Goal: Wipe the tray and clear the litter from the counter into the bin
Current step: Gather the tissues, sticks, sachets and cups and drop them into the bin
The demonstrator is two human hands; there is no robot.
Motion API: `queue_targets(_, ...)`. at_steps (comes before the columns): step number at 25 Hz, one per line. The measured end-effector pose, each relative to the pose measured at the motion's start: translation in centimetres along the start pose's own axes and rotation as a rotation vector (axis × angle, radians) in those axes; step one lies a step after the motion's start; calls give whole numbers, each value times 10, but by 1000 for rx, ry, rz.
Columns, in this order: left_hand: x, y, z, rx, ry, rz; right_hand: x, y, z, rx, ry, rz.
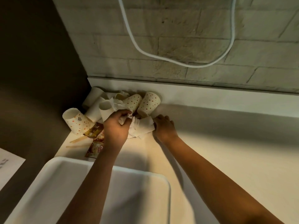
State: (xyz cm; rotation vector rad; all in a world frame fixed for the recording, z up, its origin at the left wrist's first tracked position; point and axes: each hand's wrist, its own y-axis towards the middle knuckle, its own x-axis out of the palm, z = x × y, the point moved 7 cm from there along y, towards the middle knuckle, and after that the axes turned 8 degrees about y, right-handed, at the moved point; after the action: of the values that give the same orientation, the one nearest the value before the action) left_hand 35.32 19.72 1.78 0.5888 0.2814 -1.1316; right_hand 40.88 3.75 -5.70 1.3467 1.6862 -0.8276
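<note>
A heap of litter fills the counter's back left corner: several dotted paper cups (149, 103) lying on their sides, crumpled white tissues (140, 126), brown sachets (95, 148) and wooden stir sticks (79, 140). My left hand (115, 126) grips a wad of tissue at the heap's front. My right hand (164, 126) touches the right edge of the tissues with curled fingers; whether it holds them is unclear. A white tray (53, 178) lies on the counter in front, under my left forearm.
The white counter (226, 143) stretches to the right along a brick wall. A white cable (178, 62) hangs in a loop on the wall. A dark panel closes off the left side, with a white sheet (9, 167) at its foot.
</note>
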Motion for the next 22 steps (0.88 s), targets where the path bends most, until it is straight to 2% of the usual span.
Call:
queue_targets(4,-5,-11,-14,-163,-86,-37,5,-1,-7,22,-120,-40)
queue_targets(10,-8,-21,-23,-235,-155,-44,11,-6,-4,117,-291,-107)
queue_targets(16,-11,-25,-15,-225,-188,-89,-1,-23,6,149,-242,-138)
queue_targets(22,-11,-31,2,-217,-249,-141,-31,-55,26,231,21,-190)
